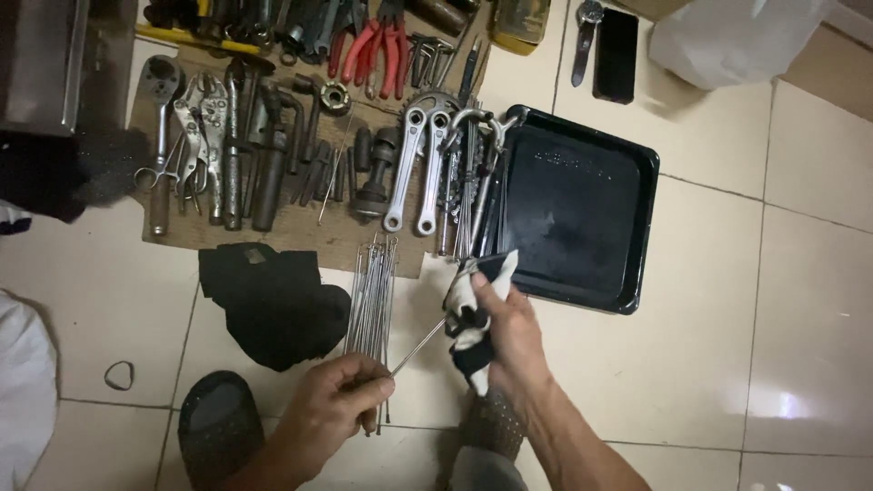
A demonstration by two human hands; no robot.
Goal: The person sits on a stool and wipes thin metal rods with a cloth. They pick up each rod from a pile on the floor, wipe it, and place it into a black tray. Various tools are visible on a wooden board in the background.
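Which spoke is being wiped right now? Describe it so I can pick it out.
Start at the black tray on the tiled floor. Below its near left corner, the right hand grips a dirty rag. The spoke runs from that rag to the left hand, lifted alone, unlike the bundle of spokes lying flat.

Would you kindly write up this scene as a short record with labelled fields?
Left hand: pinches one thin metal spoke at its near end.
Right hand: wraps a black-and-white rag around the spoke's far end.
Beside the hands: bundle of spokes and a black cloth on the tiled floor.
Further off: black tray; two silver crank arms; red pliers.
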